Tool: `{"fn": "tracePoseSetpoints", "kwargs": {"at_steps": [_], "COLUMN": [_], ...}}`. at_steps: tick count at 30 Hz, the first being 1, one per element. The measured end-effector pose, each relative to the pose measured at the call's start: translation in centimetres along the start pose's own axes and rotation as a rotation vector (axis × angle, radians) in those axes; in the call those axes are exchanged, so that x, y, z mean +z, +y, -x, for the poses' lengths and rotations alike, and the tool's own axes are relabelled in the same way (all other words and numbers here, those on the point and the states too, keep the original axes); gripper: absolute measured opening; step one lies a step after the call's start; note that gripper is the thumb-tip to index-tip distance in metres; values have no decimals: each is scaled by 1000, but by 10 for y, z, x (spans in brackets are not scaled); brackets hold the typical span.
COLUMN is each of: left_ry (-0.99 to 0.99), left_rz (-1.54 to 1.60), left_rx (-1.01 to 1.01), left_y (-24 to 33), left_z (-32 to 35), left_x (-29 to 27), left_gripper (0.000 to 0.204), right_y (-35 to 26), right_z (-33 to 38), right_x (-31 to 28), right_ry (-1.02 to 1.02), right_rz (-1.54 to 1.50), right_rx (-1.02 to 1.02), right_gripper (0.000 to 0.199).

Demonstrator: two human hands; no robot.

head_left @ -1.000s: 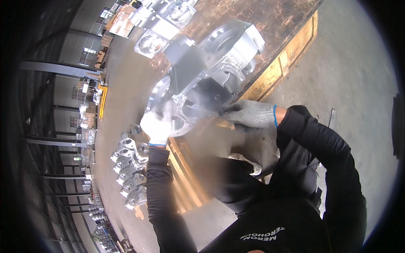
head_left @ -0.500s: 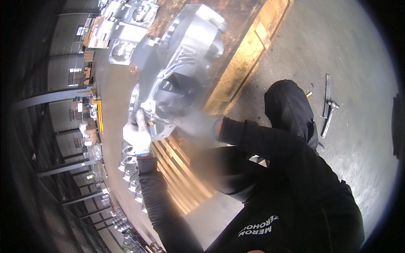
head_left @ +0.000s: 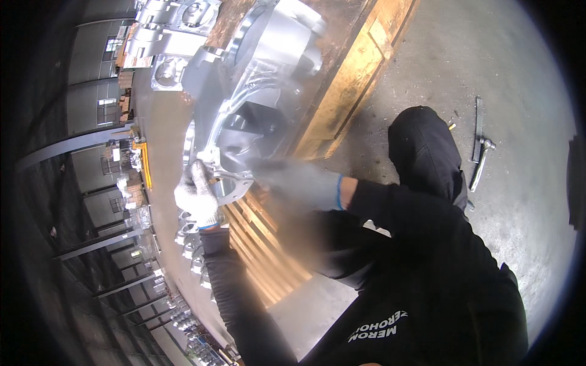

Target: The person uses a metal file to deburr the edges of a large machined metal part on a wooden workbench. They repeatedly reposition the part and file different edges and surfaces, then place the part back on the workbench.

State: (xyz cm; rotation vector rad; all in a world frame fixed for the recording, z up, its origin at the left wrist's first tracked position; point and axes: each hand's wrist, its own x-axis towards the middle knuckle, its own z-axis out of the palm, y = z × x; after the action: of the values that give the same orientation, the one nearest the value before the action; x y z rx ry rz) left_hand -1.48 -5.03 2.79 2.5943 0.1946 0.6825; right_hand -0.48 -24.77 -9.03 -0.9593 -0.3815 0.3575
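A large silver cast-metal housing (head_left: 256, 104) lies on a wooden pallet (head_left: 348, 91). My left hand (head_left: 196, 195), in a white knit glove, grips the housing's near flange next to a round opening. My right hand (head_left: 299, 183), in a grey glove with a blue cuff, is blurred by motion just right of that flange, against the housing's lower edge; I cannot tell whether it holds anything. Both sleeves are black.
More silver castings (head_left: 165, 36) lie at the top left, and a row of smaller ones (head_left: 189, 256) runs along the left. A metal bar and a hammer-like tool (head_left: 479, 152) lie on the concrete floor (head_left: 488, 61) at right. My dark knee (head_left: 421, 143) is by the pallet.
The view has swung, so the housing sits higher in the picture. My left hand stays on the flange. My right hand has shifted along the housing's lower edge, blurred throughout.
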Motion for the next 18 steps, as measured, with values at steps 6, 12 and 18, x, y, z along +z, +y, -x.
{"fn": "tracePoseSetpoints", "kwargs": {"at_steps": [6, 12, 18], "left_ry": [5, -4, 92], "left_rz": [-32, -44, -159], "left_rx": [5, -5, 77], "left_y": [-1, 1, -4], "left_z": [-1, -1, -2], "left_x": [0, 1, 0], "left_gripper": [42, 38, 41], "right_y": [-10, 2, -2], "right_z": [-12, -1, -19], "right_x": [-1, -11, -19], "right_ry": [-90, -113, -295], "right_rz": [-394, 290, 657], "right_rx": [448, -303, -309], "right_gripper": [26, 17, 31]}}
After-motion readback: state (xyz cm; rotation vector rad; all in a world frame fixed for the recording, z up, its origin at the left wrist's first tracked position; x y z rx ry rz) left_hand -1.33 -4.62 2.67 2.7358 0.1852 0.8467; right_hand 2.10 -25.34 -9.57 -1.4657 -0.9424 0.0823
